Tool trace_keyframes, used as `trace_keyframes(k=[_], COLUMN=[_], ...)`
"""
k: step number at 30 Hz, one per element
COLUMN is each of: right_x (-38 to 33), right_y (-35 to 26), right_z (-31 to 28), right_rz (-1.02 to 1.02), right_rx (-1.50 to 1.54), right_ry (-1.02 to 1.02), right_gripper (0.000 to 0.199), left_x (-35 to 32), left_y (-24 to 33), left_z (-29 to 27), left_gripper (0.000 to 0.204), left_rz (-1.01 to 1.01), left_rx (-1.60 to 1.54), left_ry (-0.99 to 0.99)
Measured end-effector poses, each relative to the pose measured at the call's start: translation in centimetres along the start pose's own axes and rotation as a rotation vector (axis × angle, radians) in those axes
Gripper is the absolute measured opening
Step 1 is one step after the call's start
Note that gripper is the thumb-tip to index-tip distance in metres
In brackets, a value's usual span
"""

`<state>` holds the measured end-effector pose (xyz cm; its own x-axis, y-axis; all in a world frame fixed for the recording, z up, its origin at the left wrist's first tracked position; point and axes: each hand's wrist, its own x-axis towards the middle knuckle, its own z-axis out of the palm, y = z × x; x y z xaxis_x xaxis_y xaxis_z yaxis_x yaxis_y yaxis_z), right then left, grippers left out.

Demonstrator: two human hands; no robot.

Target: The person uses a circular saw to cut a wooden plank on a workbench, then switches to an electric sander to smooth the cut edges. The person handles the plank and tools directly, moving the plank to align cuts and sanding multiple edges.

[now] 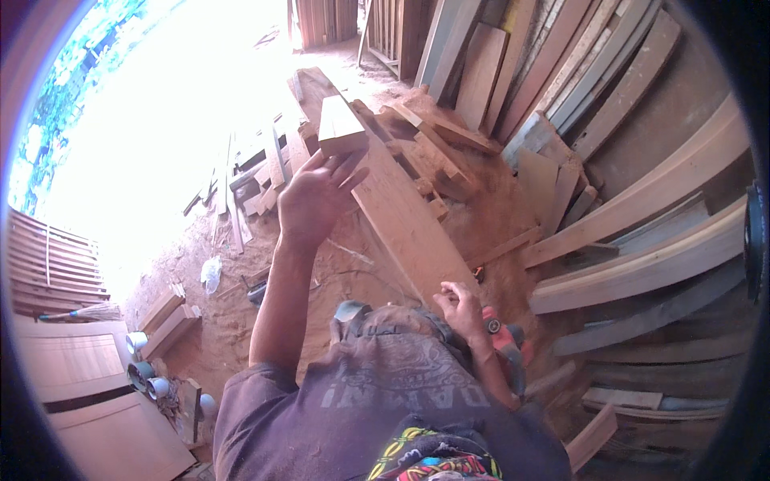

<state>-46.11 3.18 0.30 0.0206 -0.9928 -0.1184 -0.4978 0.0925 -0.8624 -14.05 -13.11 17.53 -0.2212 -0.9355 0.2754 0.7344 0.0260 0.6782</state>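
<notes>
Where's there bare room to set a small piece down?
The long plank looks bare between the left hand and right hand. Dusty floor shows between the left forearm and plank, with a thin pale strip on it. Crowded: the offcuts right of the plank and the boards along the right side.

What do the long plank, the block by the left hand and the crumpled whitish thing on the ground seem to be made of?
Long plank: wood, apparently bare; pale brown, without visible gloss.
Block by the left hand: likely unfinished wood; near face brown and dull, top whitened by glare.
Crumpled whitish thing: perhaps thin plastic; it looks glossy, partly translucent.
</notes>
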Motion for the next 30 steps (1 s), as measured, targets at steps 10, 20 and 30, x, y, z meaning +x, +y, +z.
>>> trace_keyframes(k=[10,20,30], right_x=[-0.4,-1.9,-6.0], right_y=[-0.1,-0.6,-1.4], right_z=[-0.8,-2.7,-9.8], right_rz=[0.032,0.203,0.218], right_rx=[-0.014,-0.065,-0.131], right_ry=[-0.026,-0.150,0.290], right_gripper=[0.038,0.037,0.030], left_x=[-7.9,-13.5,-17.8], left_y=[-11.0,-16.8,-16.8], left_z=[-2.9,-7.8,-11.1], left_gripper=[0.073,0.083,0.067], left_rz=[-0.544,-0.637,-0.774], left_rx=[0.417,0.698,-0.064], left_ry=[0.466,0.504,0.626])
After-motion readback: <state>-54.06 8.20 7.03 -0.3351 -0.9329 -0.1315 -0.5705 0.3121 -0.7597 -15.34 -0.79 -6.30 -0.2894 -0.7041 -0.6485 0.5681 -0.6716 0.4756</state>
